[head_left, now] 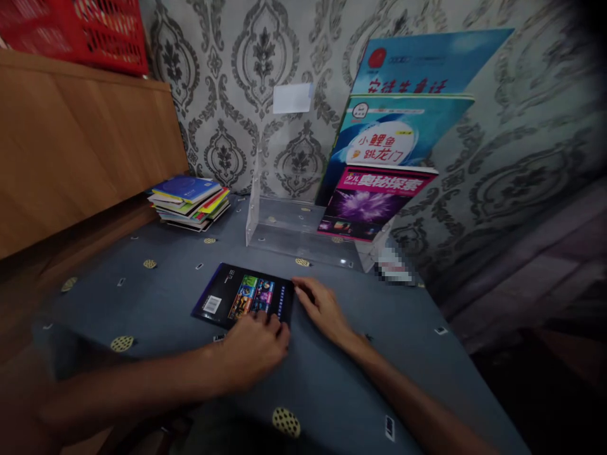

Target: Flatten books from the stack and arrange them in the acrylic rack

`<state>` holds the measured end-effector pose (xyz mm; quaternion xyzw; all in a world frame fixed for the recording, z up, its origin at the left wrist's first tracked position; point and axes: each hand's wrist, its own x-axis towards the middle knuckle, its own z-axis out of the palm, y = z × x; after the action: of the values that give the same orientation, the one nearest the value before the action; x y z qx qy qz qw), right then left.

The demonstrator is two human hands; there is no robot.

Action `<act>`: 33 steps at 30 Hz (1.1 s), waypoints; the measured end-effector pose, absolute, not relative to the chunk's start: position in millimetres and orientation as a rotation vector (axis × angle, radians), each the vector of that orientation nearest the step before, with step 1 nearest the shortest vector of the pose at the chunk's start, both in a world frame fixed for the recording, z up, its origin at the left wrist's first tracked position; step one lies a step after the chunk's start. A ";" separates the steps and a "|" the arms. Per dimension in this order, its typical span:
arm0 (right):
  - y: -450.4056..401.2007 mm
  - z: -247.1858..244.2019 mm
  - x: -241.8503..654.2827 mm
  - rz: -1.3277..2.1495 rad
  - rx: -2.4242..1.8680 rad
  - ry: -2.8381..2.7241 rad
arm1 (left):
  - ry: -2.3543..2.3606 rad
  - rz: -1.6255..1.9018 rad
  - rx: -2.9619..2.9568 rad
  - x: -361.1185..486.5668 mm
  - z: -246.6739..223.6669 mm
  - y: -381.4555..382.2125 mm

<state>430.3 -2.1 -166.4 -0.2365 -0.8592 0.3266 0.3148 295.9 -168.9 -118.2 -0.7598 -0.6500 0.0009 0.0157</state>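
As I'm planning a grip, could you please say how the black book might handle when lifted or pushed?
The black book looks thin, so it's probably light and somewhat bendy. Lying flat on the table, it would likely slide rather than tip.

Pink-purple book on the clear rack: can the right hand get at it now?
Likely yes: the right hand is at the edge of the black book, and nothing visible blocks its way to the pink-purple book.

Black book (pixel 220 294) partly behind left hand (pixel 258 344)
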 end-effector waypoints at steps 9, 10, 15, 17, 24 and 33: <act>-13.0 -164.4 427.3 0.649 -0.562 -2.437 | -2.292 -0.018 -1.866 189.6 -125.6 -181.6; -13.2 -165.0 426.9 0.634 -0.562 -2.446 | -2.332 -0.051 -1.861 183.2 -130.4 -183.6; -12.9 -166.6 428.9 0.578 -0.581 -2.474 | -2.252 -0.139 -1.895 181.9 -143.4 -184.4; -11.7 -167.0 433.5 0.570 -0.606 -2.463 | -2.193 -0.121 -1.904 189.1 -144.0 -181.1; 4.6 -170.5 466.4 0.565 -0.766 -2.408 | -2.053 0.004 -2.051 237.0 -138.0 -152.3; 46.3 -161.6 533.3 0.297 -0.953 -2.539 | -1.898 0.166 -2.367 327.9 -114.4 -89.6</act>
<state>533.3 46.3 -161.6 -0.3417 -0.9109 0.1066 0.2053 327.9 -89.6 -114.4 -0.7780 -0.6238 0.0546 0.0516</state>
